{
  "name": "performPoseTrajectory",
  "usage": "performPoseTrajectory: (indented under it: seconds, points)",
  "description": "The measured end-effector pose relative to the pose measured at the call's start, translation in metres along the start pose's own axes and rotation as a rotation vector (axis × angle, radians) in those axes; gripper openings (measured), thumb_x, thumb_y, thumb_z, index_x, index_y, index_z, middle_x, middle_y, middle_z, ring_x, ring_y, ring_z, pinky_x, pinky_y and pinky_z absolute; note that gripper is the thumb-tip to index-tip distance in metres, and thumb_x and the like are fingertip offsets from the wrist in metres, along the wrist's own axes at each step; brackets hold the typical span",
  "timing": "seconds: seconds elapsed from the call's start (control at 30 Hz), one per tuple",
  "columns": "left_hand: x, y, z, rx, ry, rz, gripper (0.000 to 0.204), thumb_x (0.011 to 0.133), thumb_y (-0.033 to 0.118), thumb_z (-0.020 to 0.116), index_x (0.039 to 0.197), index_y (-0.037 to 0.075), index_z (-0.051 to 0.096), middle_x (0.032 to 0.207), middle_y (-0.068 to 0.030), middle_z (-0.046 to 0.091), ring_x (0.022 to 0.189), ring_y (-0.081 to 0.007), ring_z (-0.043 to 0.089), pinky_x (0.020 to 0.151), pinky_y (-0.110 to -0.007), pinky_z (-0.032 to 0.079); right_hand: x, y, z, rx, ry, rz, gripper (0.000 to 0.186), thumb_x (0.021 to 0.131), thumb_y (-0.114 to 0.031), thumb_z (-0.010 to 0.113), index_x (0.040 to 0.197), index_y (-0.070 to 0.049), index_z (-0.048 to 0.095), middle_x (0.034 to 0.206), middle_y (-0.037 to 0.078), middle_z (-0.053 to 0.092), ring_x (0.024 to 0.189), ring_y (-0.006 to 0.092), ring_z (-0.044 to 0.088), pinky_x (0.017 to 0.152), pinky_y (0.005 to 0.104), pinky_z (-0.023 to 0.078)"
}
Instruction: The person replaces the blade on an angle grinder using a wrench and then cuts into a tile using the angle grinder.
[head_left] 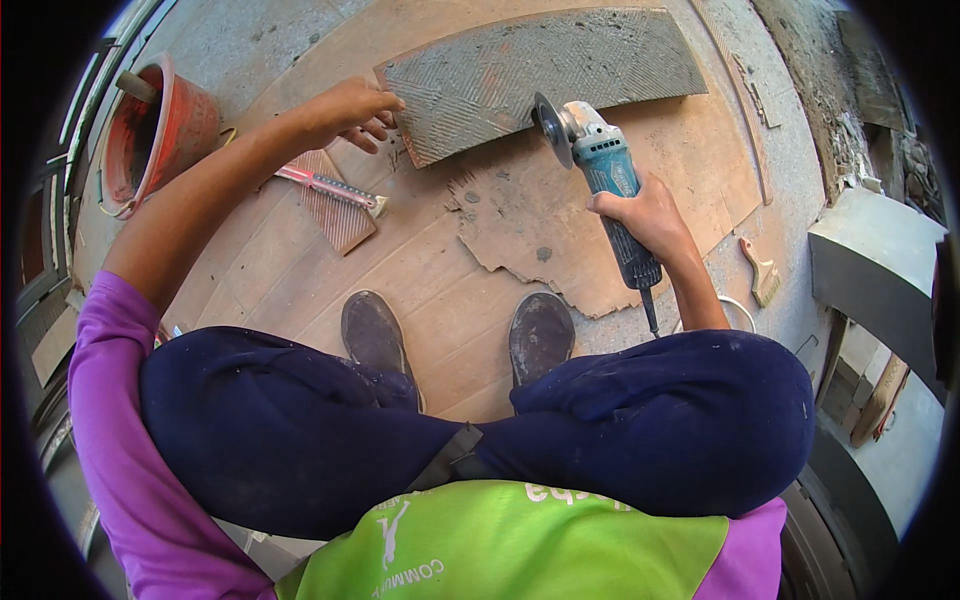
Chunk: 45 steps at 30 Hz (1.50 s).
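My right hand grips a teal and black angle grinder, whose dark disc is upright at the lower edge of a long grey slab with a combed, mortar-like surface; whether they touch, I cannot tell. My left hand, fingers apart and slightly bent, is at the slab's left end; I cannot tell if it touches it. Below that hand, a red-and-silver hand tool lies across a ribbed tan board. A torn piece of brown board lies under the grinder.
An orange-red bucket with a handle sticking out stands at upper left. A paintbrush lies right of my right arm. Thin strips lie at upper right, and grey blocks and rubble line the right side. My shoes rest on the tan floor.
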<state>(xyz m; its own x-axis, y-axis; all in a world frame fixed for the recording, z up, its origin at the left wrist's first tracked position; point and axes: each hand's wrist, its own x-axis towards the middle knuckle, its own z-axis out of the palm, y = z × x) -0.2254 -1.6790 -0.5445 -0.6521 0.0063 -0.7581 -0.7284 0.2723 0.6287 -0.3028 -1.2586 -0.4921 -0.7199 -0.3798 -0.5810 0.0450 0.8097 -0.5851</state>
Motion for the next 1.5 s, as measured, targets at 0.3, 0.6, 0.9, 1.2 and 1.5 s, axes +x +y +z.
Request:
performPoseTrajectory:
  seconds: [0.3, 0.6, 0.9, 1.2, 1.5]
  points:
    - [0.0, 0.001, 0.0, -0.002, 0.01, -0.008, 0.06, 0.093, 0.041, 0.067, 0.126, -0.008, 0.06, 0.116, -0.0218, 0.063, 0.09, -0.0238, 0.066, 0.07, -0.037, 0.064, 0.0, 0.0, 0.0, 0.001, 0.024, -0.002, 0.049, 0.066, -0.035, 0.08, 0.096, 0.002, 0.068, 0.078, 0.014, 0.067, 0.066, 0.0221, 0.066, 0.059, 0.0357, 0.053]
    - [0.003, 0.001, 0.0, 0.01, -0.004, -0.003, 0.063, 0.093, 0.043, 0.065, 0.129, -0.008, 0.059, 0.122, -0.0242, 0.064, 0.096, -0.0269, 0.066, 0.075, -0.039, 0.063, -0.005, 0.0, -0.002, 0.02, 0.015, -0.007, 0.047, 0.069, -0.033, 0.079, 0.1, 0.001, 0.067, 0.077, 0.01, 0.065, 0.063, 0.02, 0.063, 0.056, 0.032, 0.05]
    - [0.003, -0.003, -0.002, 0.003, 0.004, -0.005, 0.062, 0.093, 0.042, 0.066, 0.128, -0.008, 0.06, 0.122, -0.0242, 0.064, 0.096, -0.027, 0.067, 0.075, -0.038, 0.063, -0.004, 0.0, 0.0, 0.01, 0.009, -0.004, 0.05, 0.069, -0.034, 0.079, 0.101, 0.002, 0.067, 0.077, 0.011, 0.065, 0.063, 0.0207, 0.064, 0.055, 0.0317, 0.049]
    - [-0.002, -0.004, -0.004, 0.004, 0.01, -0.013, 0.06, 0.093, 0.042, 0.066, 0.127, -0.007, 0.06, 0.117, -0.021, 0.063, 0.092, -0.0248, 0.066, 0.072, -0.038, 0.063, -0.002, -0.001, 0.004, 0.031, -0.001, -0.01, 0.049, 0.069, -0.033, 0.079, 0.099, 0.002, 0.066, 0.076, 0.011, 0.065, 0.062, 0.02, 0.064, 0.054, 0.0315, 0.05]
    - [-0.001, -0.003, -0.003, -0.005, 0.011, -0.018, 0.06, 0.093, 0.041, 0.067, 0.126, -0.009, 0.06, 0.117, -0.0207, 0.062, 0.091, -0.0244, 0.065, 0.072, -0.038, 0.063, 0.001, 0.002, 0.003, 0.039, -0.027, 0.001, 0.047, 0.069, -0.032, 0.079, 0.099, 0.002, 0.066, 0.077, 0.01, 0.064, 0.063, 0.0188, 0.063, 0.055, 0.0311, 0.049]
